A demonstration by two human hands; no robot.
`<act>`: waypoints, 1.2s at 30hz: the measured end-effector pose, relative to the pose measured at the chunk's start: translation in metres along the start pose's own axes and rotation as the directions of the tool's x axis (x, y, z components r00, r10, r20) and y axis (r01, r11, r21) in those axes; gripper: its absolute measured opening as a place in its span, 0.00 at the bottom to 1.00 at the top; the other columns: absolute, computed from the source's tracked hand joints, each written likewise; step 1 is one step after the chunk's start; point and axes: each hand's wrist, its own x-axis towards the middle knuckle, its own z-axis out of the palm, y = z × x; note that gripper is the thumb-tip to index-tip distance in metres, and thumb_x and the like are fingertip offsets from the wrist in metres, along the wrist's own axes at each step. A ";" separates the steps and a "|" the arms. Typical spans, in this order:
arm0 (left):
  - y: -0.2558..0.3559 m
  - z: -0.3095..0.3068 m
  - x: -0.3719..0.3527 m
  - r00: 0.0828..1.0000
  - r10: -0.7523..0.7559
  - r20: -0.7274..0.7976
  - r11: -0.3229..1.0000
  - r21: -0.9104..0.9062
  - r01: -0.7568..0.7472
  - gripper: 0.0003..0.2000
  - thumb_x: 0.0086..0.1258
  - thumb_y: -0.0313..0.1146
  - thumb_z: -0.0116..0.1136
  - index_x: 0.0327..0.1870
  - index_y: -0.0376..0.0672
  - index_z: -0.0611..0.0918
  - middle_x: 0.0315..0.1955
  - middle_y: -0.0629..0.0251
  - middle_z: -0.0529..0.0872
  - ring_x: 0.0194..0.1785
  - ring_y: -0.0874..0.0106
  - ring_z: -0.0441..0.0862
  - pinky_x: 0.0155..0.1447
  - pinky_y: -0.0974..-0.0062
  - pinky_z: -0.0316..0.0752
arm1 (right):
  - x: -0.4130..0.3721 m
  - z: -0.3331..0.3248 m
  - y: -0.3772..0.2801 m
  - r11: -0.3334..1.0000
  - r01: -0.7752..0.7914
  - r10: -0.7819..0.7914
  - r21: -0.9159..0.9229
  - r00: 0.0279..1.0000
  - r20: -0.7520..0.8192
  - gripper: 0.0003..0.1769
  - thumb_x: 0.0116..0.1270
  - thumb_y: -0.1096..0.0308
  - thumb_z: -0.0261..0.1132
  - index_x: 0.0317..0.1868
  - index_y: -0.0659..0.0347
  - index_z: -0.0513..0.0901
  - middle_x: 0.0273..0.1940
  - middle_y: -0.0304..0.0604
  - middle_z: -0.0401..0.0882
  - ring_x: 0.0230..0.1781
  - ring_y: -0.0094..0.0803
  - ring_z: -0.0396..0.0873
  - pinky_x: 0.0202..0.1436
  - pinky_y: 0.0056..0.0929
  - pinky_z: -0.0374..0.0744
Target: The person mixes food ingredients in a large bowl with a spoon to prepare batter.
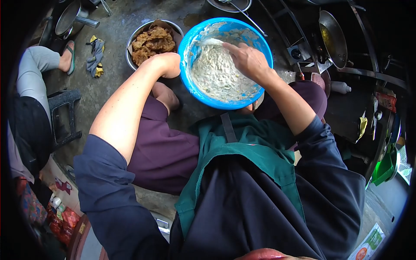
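Note:
A large blue basin (183, 81) holds a thick, pale, lumpy batter (221, 73), which is also smeared up its inner wall. My left hand (168, 65) is closed on the basin's left rim, its fingertips hidden. Over the batter, my right hand (249, 61) is closed, with the index finger stretched along a white, batter-coated scraper-like tool (211, 42). The tool's far end lies near the basin's upper left wall; its exact shape is hard to make out. Just left of the basin stands a metal bowl (129, 55) of brown fried pieces (152, 42).
Grey-yellow gloves (95, 56) and a saucepan (69, 19) are at upper left. Another person's leg (37, 65) is beside a dark stool (65, 117). A wok (333, 39) rests on a metal frame at right. A metal lid or bowl with a long-handled utensil (247, 16) lies beyond the basin.

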 end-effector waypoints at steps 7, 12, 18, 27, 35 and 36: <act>0.001 -0.003 0.001 0.999 0.026 0.026 0.999 0.022 -0.026 0.13 0.57 0.24 0.48 0.40 0.35 0.84 0.39 0.44 0.83 0.46 0.55 0.82 0.44 0.63 0.75 | -0.028 0.002 -0.029 0.991 0.129 -0.111 -0.036 0.941 0.319 0.21 0.67 0.66 0.52 0.60 0.39 0.72 0.35 0.52 0.76 0.33 0.47 0.81 0.32 0.41 0.80; 0.002 -0.005 -0.002 0.998 0.003 0.069 0.999 0.038 -0.006 0.13 0.58 0.28 0.51 0.42 0.34 0.82 0.43 0.45 0.82 0.51 0.54 0.79 0.54 0.62 0.73 | -0.029 -0.027 -0.008 0.986 0.163 -0.140 -0.042 0.932 0.333 0.20 0.65 0.67 0.53 0.56 0.37 0.78 0.34 0.51 0.78 0.35 0.46 0.82 0.36 0.41 0.79; 0.003 -0.005 0.001 0.998 -0.009 0.054 1.000 0.024 0.007 0.13 0.58 0.29 0.52 0.41 0.33 0.82 0.42 0.45 0.82 0.50 0.54 0.79 0.54 0.61 0.73 | 0.000 0.003 -0.023 0.998 0.059 -0.064 0.028 0.978 0.198 0.21 0.63 0.71 0.51 0.57 0.52 0.75 0.35 0.57 0.80 0.34 0.50 0.82 0.36 0.46 0.80; 0.000 -0.001 0.003 0.999 0.025 0.045 0.999 0.032 -0.026 0.13 0.56 0.23 0.47 0.39 0.35 0.84 0.37 0.44 0.84 0.44 0.54 0.82 0.44 0.63 0.74 | -0.046 -0.057 0.006 0.991 0.133 -0.131 0.031 0.860 0.493 0.18 0.65 0.67 0.54 0.53 0.41 0.81 0.39 0.48 0.82 0.39 0.44 0.82 0.41 0.42 0.80; 0.008 -0.002 0.005 0.985 -0.121 0.120 0.979 -0.152 0.139 0.13 0.60 0.31 0.53 0.39 0.30 0.80 0.36 0.49 0.84 0.35 0.63 0.84 0.37 0.66 0.77 | -0.023 -0.035 0.049 0.964 -0.014 0.077 -0.267 0.971 0.228 0.14 0.66 0.68 0.50 0.48 0.62 0.76 0.31 0.55 0.81 0.35 0.50 0.82 0.39 0.42 0.81; 0.009 -0.003 0.003 0.981 -0.146 0.127 0.966 -0.194 0.169 0.12 0.61 0.31 0.52 0.38 0.30 0.80 0.35 0.51 0.84 0.33 0.66 0.83 0.34 0.68 0.76 | -0.024 -0.030 0.049 0.952 -0.053 0.130 -0.302 0.962 0.241 0.13 0.66 0.68 0.50 0.46 0.65 0.75 0.30 0.56 0.81 0.34 0.51 0.82 0.37 0.42 0.81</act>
